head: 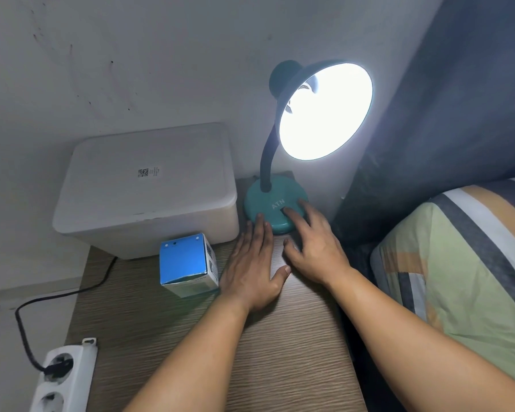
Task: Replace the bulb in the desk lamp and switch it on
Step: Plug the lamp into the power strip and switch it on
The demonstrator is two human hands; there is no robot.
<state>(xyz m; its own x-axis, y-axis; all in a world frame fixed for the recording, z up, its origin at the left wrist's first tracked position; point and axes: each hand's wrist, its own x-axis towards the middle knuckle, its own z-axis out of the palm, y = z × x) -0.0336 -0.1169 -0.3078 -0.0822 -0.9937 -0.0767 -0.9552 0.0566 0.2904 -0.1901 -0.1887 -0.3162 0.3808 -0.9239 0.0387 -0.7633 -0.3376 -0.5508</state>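
Resting flat and slack on the tabletop, left hand fingertips touching the teal lamp base, right hand grip unclenched, forefinger pressing the base switch; final switching-on step seemingly finishing, only withdrawal remaining; gooseneck rising upright, lit shade tilting toward the viewer.

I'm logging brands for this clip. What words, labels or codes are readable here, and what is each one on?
"ATN": pale letters on the teal lamp base, between the neck and the right hand.
White storage box: lid sticker with a QR code and small print, too small to read.
Blue bulb box: print on its white side, too blurred to read.
Nothing else carries text.
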